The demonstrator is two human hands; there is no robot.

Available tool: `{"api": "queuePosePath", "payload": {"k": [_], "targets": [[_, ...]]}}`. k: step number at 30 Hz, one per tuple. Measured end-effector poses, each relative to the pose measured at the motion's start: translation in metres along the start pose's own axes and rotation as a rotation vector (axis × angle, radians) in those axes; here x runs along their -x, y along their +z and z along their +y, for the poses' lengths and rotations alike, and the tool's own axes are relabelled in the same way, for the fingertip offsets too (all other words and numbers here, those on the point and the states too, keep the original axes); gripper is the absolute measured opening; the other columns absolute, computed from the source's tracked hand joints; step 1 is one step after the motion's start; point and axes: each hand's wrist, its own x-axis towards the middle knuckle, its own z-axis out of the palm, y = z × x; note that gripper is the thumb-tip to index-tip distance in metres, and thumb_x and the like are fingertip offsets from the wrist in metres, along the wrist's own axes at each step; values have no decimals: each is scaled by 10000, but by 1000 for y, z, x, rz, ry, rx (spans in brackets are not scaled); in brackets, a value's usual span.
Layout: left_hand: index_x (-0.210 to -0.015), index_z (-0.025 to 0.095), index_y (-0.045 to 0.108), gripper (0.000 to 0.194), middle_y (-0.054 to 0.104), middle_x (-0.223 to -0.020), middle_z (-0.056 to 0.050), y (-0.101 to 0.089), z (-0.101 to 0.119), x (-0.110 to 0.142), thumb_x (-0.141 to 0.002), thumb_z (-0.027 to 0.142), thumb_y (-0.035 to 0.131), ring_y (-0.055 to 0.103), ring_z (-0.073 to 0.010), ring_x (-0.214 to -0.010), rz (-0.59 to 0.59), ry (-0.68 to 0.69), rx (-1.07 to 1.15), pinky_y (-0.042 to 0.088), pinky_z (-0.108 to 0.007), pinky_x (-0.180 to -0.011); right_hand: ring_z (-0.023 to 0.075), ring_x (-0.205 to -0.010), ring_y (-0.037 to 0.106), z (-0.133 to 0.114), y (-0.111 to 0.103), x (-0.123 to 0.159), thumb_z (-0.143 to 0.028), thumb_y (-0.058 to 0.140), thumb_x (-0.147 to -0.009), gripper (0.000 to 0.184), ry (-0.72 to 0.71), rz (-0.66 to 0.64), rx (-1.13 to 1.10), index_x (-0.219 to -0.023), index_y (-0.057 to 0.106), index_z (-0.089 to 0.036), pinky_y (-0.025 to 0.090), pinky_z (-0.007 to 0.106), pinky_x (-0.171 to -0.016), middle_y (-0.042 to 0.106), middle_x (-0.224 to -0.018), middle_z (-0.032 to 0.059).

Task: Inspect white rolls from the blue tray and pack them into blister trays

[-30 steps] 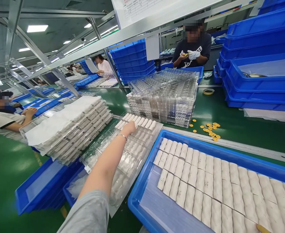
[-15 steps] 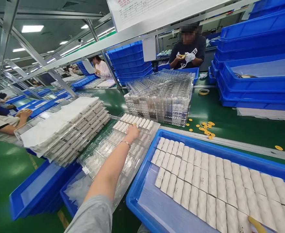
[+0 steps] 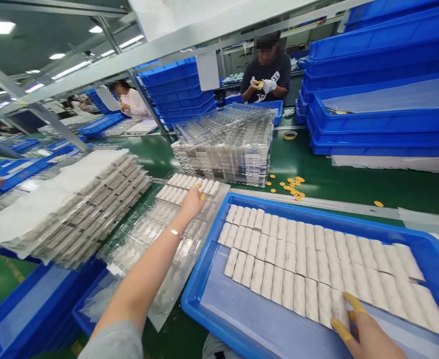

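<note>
My left hand (image 3: 192, 202), with yellow covers on its fingertips, reaches over a clear plastic blister tray (image 3: 144, 234). Its fingers are drawn in against the row of white pieces (image 3: 172, 188) in the tray's far end; anything between them is too hidden to name. My right hand (image 3: 369, 329), also in yellow finger covers, is at the lower right in a blue tray (image 3: 200, 279). Thumb and finger close on both sides of one white wavy-sided piece (image 3: 339, 305), at the front row's edge. Several rows of such pieces (image 3: 279, 239) lie side by side there on a pale sheet.
Filled blister trays with white sheets stand in a stack (image 3: 73, 204) to the left. Empty-looking clear trays are piled (image 3: 227, 144) behind. Loose yellow finger covers (image 3: 293, 187) and a tape roll (image 3: 290, 135) lie on the green bench. Blue bins (image 3: 376, 99) rise at right; a co-worker (image 3: 266, 75) sits opposite.
The view has swung right and more of the blue tray shows. My right hand has come further into view, its fingers now around a white piece. My left hand stays at the blister tray's far rows.
</note>
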Motion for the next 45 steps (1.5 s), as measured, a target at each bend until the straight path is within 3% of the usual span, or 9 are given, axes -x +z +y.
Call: {"api": "queuePosePath", "payload": {"k": [4,8,14,26,31,33,36,40,45], "targets": [[-1263,175,603,345,655,-1230,-100,39,36,72,-958,335,612,670,-237,-1013,-247,218,36,577,-449,-859,368,-1084,690,-19,-10,7,-262,483,-941,612,22,-102,-4,-1465,336,17,535,464,-935,649,-1275,271],[-1266,169,601,355,649,-1245,-106,83,56,134,-944,312,634,665,-252,-1045,-363,248,-8,567,-474,-886,267,-1016,701,-26,-17,11,-188,566,-992,447,58,-120,-36,-1411,441,-92,546,451,-932,664,-1245,156],[-1310,163,570,404,613,-1310,-128,107,51,149,-936,297,644,646,-273,-1098,-333,152,-5,554,-489,-916,257,-1017,692,-36,-21,15,-212,625,-993,318,78,-94,-61,-1301,571,-154,571,471,-902,681,-1177,90],[-1337,184,534,427,588,-1331,-121,103,28,155,-930,262,641,631,-279,-1111,-459,33,421,541,-495,-922,314,-1187,608,-43,-27,24,-211,670,-961,389,210,-82,-291,-1332,559,-175,516,538,-988,574,-1380,119],[-1477,256,316,691,582,-1155,-71,85,23,179,-863,148,612,627,-193,-861,-673,31,893,598,-394,-746,236,-909,681,-37,-42,43,-251,609,-988,430,286,-219,-683,-1389,468,-185,597,418,-780,642,-1163,91],[-1490,290,265,832,551,-1061,-37,79,33,195,-749,102,594,589,-174,-822,-760,50,1100,611,-388,-738,199,-797,664,-40,-52,56,-220,570,-956,533,248,-293,-885,-1450,369,-204,597,378,-728,638,-1014,48],[-1437,289,342,842,517,-1016,-32,72,58,220,-658,155,631,573,-189,-841,-867,88,1356,621,-411,-729,168,-687,618,-55,-64,76,-225,603,-818,743,130,-410,-1142,-1492,295,-265,584,349,-701,599,-904,0],[-1381,323,413,842,527,-1183,-80,60,89,247,-633,232,788,585,-264,-1001,-949,146,1569,622,-434,-718,178,-665,613,-87,-71,96,-347,774,-695,854,-29,-541,-1333,-1457,389,-300,539,337,-624,633,-1025,44],[-1371,373,462,731,607,-1257,-94,41,95,267,-757,229,830,609,-282,-1153,-963,276,1777,576,-374,-805,301,-1129,611,-117,-79,113,-411,833,-796,737,-245,-575,-1467,-1420,443,-372,526,415,-852,603,-1301,96]]}}
